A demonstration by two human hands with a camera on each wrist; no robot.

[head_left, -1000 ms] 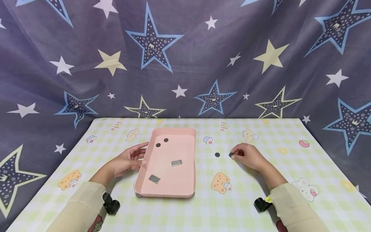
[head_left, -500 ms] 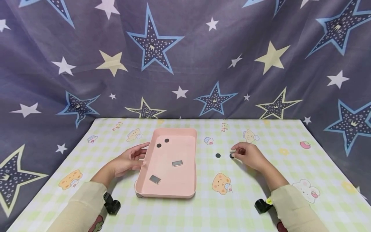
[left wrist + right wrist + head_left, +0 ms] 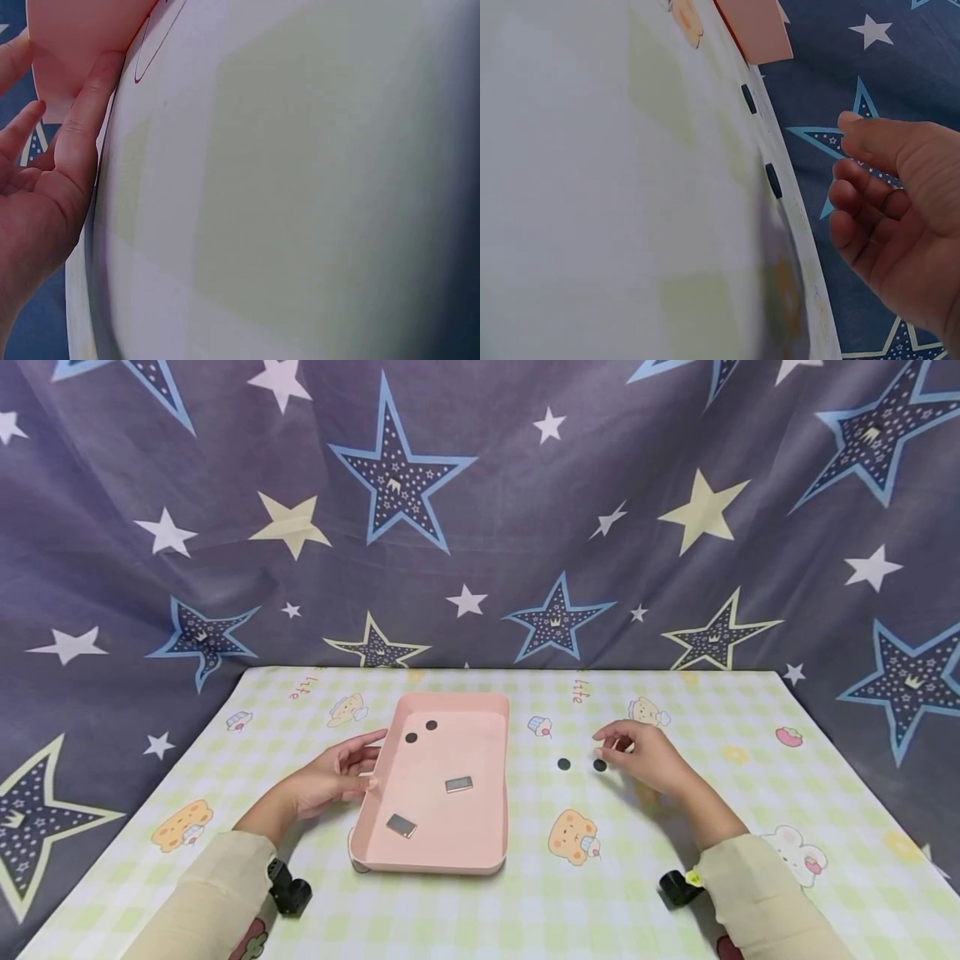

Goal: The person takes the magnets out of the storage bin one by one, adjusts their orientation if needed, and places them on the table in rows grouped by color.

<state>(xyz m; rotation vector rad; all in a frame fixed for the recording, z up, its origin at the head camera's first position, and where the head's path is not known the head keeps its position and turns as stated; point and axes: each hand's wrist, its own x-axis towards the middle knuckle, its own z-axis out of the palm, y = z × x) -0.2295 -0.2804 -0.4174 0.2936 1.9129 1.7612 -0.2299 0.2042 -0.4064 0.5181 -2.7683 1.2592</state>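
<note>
A pink tray (image 3: pixel 480 852) lies on the table, holding two black discs (image 3: pixel 422 732) near its far end and two small grey rectangular pieces (image 3: pixel 459 784) further forward. My left hand (image 3: pixel 330 777) touches the tray's left wall with fingers loosely extended; in the left wrist view the thumb (image 3: pixel 79 127) meets the pink wall. To the tray's right, one black disc (image 3: pixel 564 764) lies on the cloth, with a second black disc (image 3: pixel 600 766) beside it. My right hand (image 3: pixel 645 756) hovers just above that second disc, holding nothing. The right wrist view shows a gap between its fingers (image 3: pixel 847 196) and both discs.
A checked cloth (image 3: pixel 525 910) with cartoon prints covers the table. Behind the table's far edge hangs a dark curtain (image 3: pixel 495 527) patterned with stars. Small black cameras (image 3: pixel 288 889) sit at both wrists.
The right thumb and fingers have let go of the black disc, which now lies flat on the cloth. My right hand has lifted slightly. The left hand and the tray stay put.
</note>
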